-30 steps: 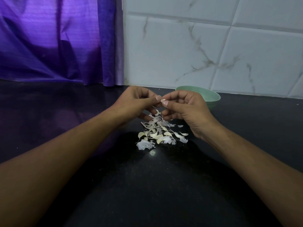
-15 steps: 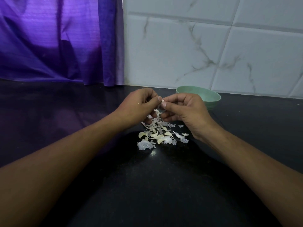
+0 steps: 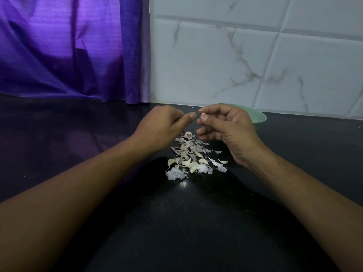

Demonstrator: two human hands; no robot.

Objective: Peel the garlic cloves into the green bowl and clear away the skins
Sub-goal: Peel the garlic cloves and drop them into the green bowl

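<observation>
The right hand [image 3: 229, 130] pinches a garlic clove [image 3: 203, 114] between thumb and forefinger, raised above the pile of skins [image 3: 191, 156] on the dark counter [image 3: 196, 222], just in front of the green bowl [image 3: 260, 116]. The left hand [image 3: 161, 128] sits just beside it, fingers curled, thumb pointing at the clove; whether it holds a shred of skin cannot be told. The clove is likely light, firm and slightly slick once bared, so it is best pinched across its flanks. The skins look papery and easily scattered.
</observation>
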